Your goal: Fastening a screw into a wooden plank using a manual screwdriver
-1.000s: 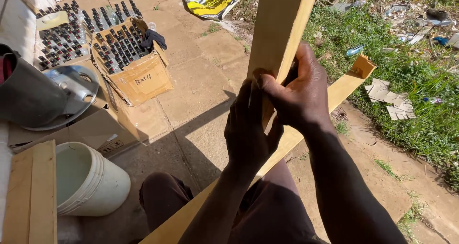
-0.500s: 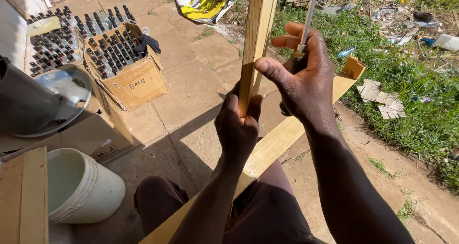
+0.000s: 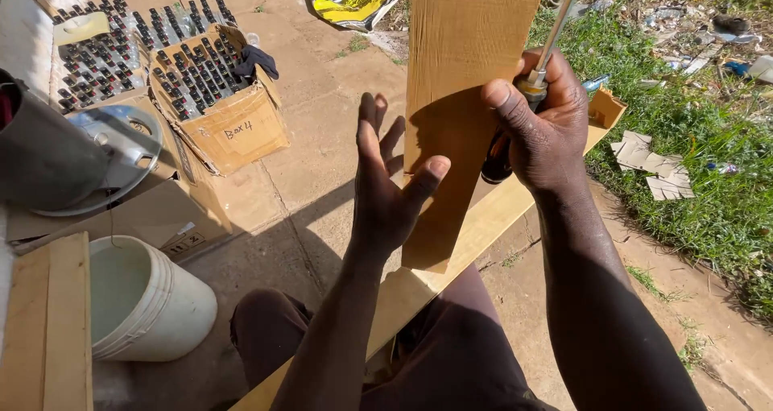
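Mid-fit, I reckon: my right hand [image 3: 547, 129] grips the upright board [image 3: 463, 97] plus a screwdriver [image 3: 535, 77]; left hand [image 3: 386, 194] fingers spread wide, just thumb touching. Next needs steadying it on the plank [image 3: 483, 226].

One head-worn camera looks steeply down, close above the hands, toward paved ground [image 3: 322, 161].

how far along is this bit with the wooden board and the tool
Early, by the look of it. Done: the wooden board is stood upright on the long plank across the lap. In hand: the right hand has a grip on a metal-shafted tool and braces the board; the left hand is open, thumb touching the board's face. Left: no fastener, mark or tool contact shows on the board.
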